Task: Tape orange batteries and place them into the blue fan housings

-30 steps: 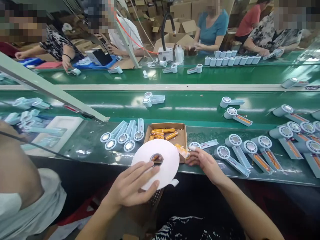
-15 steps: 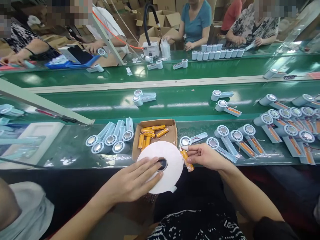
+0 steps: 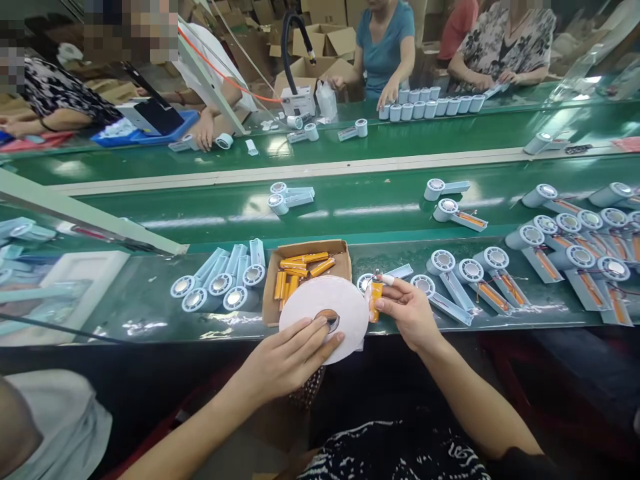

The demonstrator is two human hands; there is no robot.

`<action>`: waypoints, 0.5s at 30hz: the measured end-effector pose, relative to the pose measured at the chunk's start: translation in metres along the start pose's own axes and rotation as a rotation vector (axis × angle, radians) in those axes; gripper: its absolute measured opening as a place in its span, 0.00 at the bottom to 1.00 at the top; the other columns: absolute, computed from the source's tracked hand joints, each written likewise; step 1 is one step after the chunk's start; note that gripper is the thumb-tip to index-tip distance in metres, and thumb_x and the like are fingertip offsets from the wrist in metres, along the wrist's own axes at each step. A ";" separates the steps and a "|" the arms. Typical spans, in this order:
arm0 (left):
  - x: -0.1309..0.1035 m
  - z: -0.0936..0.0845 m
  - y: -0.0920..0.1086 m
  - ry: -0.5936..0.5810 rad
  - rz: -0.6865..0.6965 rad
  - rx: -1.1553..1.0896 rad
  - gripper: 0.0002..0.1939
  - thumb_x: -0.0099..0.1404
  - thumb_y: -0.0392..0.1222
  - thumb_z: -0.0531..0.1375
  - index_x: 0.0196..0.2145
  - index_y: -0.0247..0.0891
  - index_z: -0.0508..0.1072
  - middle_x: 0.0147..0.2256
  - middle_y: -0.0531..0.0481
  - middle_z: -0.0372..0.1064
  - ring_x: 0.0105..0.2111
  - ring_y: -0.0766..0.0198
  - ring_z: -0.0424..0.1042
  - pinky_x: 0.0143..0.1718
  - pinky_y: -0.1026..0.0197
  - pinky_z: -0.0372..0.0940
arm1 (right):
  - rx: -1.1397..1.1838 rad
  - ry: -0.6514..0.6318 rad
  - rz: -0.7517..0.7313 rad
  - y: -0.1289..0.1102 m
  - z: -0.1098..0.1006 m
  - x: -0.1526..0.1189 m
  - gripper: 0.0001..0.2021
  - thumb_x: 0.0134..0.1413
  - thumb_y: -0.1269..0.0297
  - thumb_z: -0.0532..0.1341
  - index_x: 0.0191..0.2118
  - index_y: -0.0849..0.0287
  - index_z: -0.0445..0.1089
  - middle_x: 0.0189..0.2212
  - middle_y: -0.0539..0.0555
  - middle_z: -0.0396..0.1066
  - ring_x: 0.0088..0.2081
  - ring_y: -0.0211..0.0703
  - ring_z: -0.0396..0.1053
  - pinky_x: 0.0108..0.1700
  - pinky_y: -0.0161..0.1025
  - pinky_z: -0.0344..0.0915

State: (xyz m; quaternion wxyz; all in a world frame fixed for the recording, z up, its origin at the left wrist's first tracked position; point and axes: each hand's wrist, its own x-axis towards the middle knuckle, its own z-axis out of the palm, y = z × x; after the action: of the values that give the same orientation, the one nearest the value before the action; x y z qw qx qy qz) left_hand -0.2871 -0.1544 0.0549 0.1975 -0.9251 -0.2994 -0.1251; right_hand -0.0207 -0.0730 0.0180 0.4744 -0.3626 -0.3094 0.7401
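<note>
A large white tape roll (image 3: 305, 300) is held by my left hand (image 3: 293, 357), whose fingers grip it at its dark centre hole. Between the thumb and fingers of my right hand (image 3: 407, 307) is an orange battery (image 3: 375, 300), upright at the roll's right edge. One fingertip of that hand has a white covering. Behind the roll, a cardboard box (image 3: 345, 260) holds several orange batteries (image 3: 307, 258). Just behind the held battery lies a light blue fan housing (image 3: 397, 272), partly hidden by it.
Several blue housings (image 3: 220, 283) stand left of the box. Many more (image 3: 471, 270), some with orange batteries, spread to the right. A green conveyor (image 3: 350, 200) runs behind. A metal post (image 3: 100, 212) slants at left. Co-workers sit across the line.
The roll has tilted flatter and shifted slightly right with my left hand. My right hand has raised the battery and turned it upright. Across the line, a co-worker's hand has lowered to the housings.
</note>
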 end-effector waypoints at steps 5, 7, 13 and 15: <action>0.001 0.014 0.014 0.074 -0.103 -0.005 0.22 0.72 0.31 0.58 0.62 0.36 0.74 0.52 0.43 0.77 0.58 0.60 0.73 0.73 0.51 0.51 | 0.207 0.209 -0.228 0.021 0.017 -0.015 0.25 0.46 0.61 0.79 0.51 0.51 0.77 0.45 0.54 0.83 0.43 0.46 0.80 0.44 0.41 0.77; 0.003 0.020 0.022 0.118 -0.127 -0.001 0.22 0.71 0.32 0.60 0.61 0.38 0.74 0.51 0.44 0.78 0.59 0.59 0.72 0.73 0.52 0.50 | 0.254 0.299 -0.325 0.028 0.024 -0.022 0.24 0.51 0.59 0.76 0.54 0.49 0.73 0.48 0.54 0.81 0.46 0.46 0.80 0.46 0.42 0.77; 0.019 0.040 0.050 0.311 -0.326 -0.037 0.22 0.71 0.32 0.61 0.60 0.44 0.76 0.48 0.47 0.80 0.56 0.62 0.75 0.73 0.52 0.48 | 0.148 0.381 -0.401 0.035 0.028 -0.032 0.36 0.48 0.56 0.78 0.60 0.41 0.62 0.51 0.55 0.78 0.52 0.53 0.78 0.53 0.54 0.77; 0.032 0.047 0.064 0.377 -0.413 -0.074 0.22 0.70 0.31 0.62 0.59 0.45 0.77 0.46 0.48 0.80 0.54 0.62 0.76 0.72 0.54 0.50 | 0.062 0.391 -0.404 0.032 0.028 -0.032 0.41 0.48 0.53 0.78 0.64 0.39 0.58 0.51 0.57 0.78 0.52 0.57 0.78 0.53 0.57 0.76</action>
State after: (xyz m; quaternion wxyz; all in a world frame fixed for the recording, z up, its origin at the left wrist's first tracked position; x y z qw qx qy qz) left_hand -0.2184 -0.1651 0.0056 0.1859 -0.8114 -0.4349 -0.3433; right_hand -0.0497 -0.1172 0.0153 0.6737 -0.4149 -0.2554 0.5556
